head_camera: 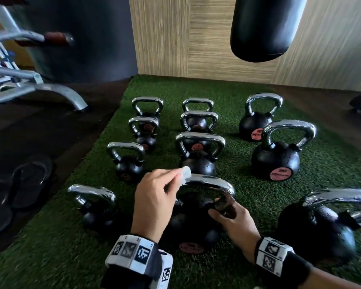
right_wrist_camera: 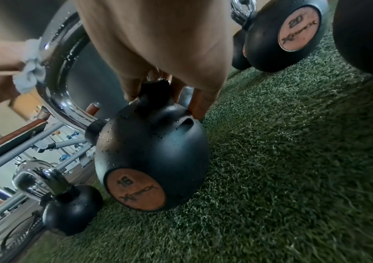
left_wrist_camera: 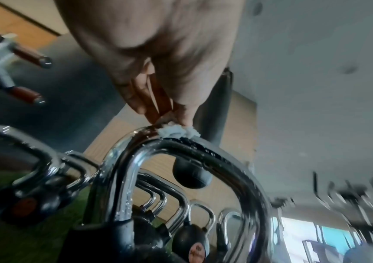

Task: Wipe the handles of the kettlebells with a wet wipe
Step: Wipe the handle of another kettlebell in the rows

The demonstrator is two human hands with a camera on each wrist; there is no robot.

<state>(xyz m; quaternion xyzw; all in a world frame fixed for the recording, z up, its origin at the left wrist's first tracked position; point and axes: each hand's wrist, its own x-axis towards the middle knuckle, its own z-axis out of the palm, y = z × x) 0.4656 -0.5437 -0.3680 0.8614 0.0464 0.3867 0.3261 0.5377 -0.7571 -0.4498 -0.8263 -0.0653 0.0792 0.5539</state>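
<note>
Head view: eleven kettlebells (head_camera: pixel 275 161), one wipe (head_camera: pixel 185 173)

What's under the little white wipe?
The wet wipe, pinched by the left hand, sits on top of the shiny handle of the front kettlebell. Water drops show on the metal beside it. The spot right beneath the wipe is covered.

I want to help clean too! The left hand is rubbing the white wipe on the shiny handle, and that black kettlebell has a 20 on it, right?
Almost. The left hand does press the crumpled white wet wipe on the shiny chrome handle, but that black round kettlebell is marked 16, not 20, as the right wrist view shows.
</note>
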